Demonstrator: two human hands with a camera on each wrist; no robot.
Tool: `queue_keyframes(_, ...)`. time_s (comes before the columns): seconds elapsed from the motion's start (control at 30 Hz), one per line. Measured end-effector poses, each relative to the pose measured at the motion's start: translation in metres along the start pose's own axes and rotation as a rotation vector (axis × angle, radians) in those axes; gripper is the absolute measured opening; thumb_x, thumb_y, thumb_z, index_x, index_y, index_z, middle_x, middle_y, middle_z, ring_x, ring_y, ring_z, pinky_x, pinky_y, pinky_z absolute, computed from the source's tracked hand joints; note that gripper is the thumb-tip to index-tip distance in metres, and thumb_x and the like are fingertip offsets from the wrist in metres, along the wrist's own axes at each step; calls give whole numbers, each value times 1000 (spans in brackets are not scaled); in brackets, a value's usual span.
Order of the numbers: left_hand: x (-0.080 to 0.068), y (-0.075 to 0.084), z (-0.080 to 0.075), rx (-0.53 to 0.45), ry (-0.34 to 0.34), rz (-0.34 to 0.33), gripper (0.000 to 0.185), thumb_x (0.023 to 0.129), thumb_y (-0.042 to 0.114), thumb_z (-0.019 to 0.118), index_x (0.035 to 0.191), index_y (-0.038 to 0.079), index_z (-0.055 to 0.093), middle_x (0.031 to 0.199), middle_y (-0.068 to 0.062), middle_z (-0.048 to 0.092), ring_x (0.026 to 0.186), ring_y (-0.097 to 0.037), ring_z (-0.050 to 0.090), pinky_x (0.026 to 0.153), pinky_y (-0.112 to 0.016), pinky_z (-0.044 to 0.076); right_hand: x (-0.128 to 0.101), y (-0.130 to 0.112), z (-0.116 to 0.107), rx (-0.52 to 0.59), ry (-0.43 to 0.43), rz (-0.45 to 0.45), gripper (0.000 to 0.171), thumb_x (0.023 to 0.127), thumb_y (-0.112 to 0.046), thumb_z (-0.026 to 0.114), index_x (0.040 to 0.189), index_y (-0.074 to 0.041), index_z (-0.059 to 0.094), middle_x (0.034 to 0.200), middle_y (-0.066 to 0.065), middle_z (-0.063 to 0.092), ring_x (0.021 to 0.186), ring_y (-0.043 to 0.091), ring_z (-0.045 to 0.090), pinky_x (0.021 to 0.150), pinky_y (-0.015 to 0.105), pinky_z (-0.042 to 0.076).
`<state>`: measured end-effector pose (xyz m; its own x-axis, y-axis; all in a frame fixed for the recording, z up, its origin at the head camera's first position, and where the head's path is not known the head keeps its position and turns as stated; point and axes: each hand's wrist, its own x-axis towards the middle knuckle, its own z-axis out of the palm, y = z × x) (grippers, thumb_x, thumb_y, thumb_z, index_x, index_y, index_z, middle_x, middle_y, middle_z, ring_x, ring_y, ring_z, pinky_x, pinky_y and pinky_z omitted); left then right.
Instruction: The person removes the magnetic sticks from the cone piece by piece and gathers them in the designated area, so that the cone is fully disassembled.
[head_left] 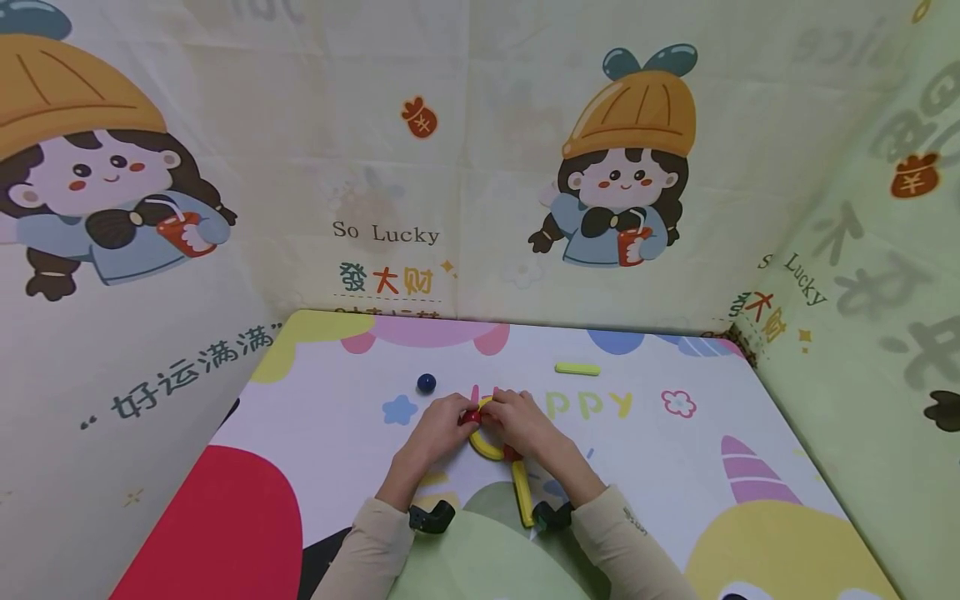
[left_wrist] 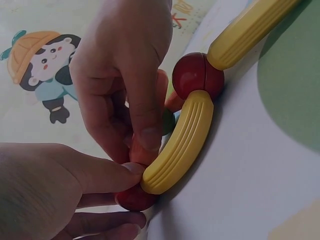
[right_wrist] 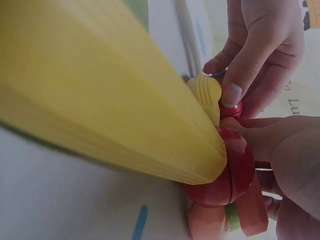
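On the table, my left hand (head_left: 442, 427) pinches a red ball (left_wrist: 136, 200) between thumb and fingers. This ball sits at one end of a curved yellow stick (left_wrist: 181, 145) with ridges. Beside it, my right hand (head_left: 527, 427) pinches an orange stick (left_wrist: 142, 153) whose end meets that ball. A second red ball (left_wrist: 192, 76) joins the curved stick's other end to a straight yellow stick (head_left: 522, 493), which points toward the body. Another orange stick (right_wrist: 252, 207) extends from the second ball. A green ball (left_wrist: 168, 121) shows partly behind the right fingers.
A dark blue ball (head_left: 426, 383) lies beyond the left hand. Farther back to the right is a loose yellow-green stick (head_left: 577, 369). The printed table (head_left: 630, 467) meets patterned cloth walls (head_left: 495, 192) at its back and sides.
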<state>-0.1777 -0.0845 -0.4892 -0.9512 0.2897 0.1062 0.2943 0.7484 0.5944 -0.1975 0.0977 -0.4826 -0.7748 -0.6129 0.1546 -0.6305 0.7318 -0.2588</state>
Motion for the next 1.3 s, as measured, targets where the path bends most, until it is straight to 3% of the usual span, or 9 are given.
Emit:
queue_keyframes(0.33,-1,0,1,15,-9,-14,32,89,15,76,119,4,72,108,-11,70,87,-18,60,83,-36,57,-2,5,-5,30,12,5,25,90,-14,74,115,-16,76,94,-1,59,84,14,50,80,32,46)
queue_keyframes(0.6,-2,2,1,0,-7,-25,35,89,14,75,121,3,70,111,-12,70,90,-19,62,85,-37,58,-6,9,-12,136,-21,79,35,94,-11,69,128,-15,69,104,4,59,96,18,50,90,37,51)
queue_keyframes(0.9,-1,2,1,-3,-24,-46,35,90,16,75,122,3,70,113,-12,69,92,-20,61,88,-38,58,-8,18,-20,189,-51,149,39,95,-13,68,133,-9,63,117,7,61,111,22,55,101,39,53)
queue_keyframes(1.13,0,1,2,-18,-33,-63,35,90,16,74,123,4,70,115,-12,69,95,-21,61,90,-39,57,-12,30,-29,199,1,157,35,93,-6,69,127,-7,64,117,6,62,112,22,56,103,41,52)
queue_keyframes(1.3,0,1,2,-25,-37,-63,35,91,16,74,123,4,69,117,-12,69,98,-21,62,92,-40,57,-16,43,-31,180,53,139,31,90,-8,73,121,-9,68,111,4,61,105,19,58,98,38,55)
